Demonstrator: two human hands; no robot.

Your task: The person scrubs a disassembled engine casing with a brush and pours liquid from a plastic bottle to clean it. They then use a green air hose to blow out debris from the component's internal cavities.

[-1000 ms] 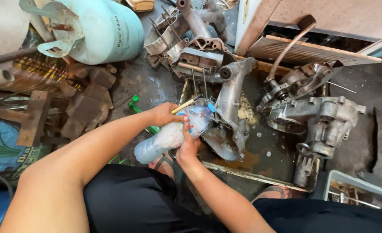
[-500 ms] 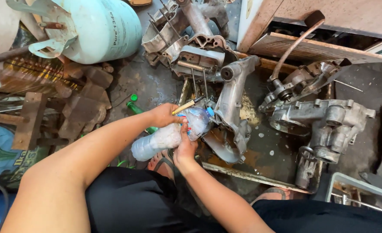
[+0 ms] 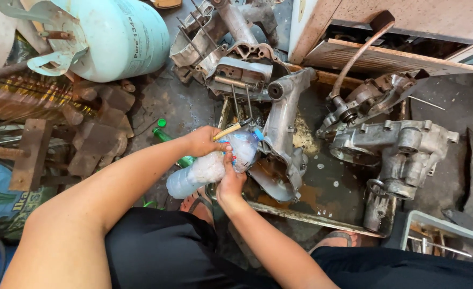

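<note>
A clear plastic bottle (image 3: 201, 172) with a blue cap lies tilted, its neck pointing toward a grey metal engine casing (image 3: 279, 144). My right hand (image 3: 230, 182) grips the bottle around its upper part from below. My left hand (image 3: 203, 140) rests on top of the bottle and holds a small brush with a pale wooden handle (image 3: 230, 129). The casing sits in a shallow, oily metal tray (image 3: 322, 222). Both hands are just left of the casing.
A pale green gas cylinder (image 3: 113, 37) lies at the top left. More engine parts (image 3: 231, 59) sit behind the tray, and a large grey crankcase (image 3: 397, 150) to the right. Rusty metal blocks (image 3: 94, 139) and a green bottle (image 3: 167, 136) lie left. A white crate (image 3: 439, 235) is bottom right.
My hands and the bottle have stayed almost in place over the tray. The view has shifted slightly, and the bottle sits a little lower in the picture.
</note>
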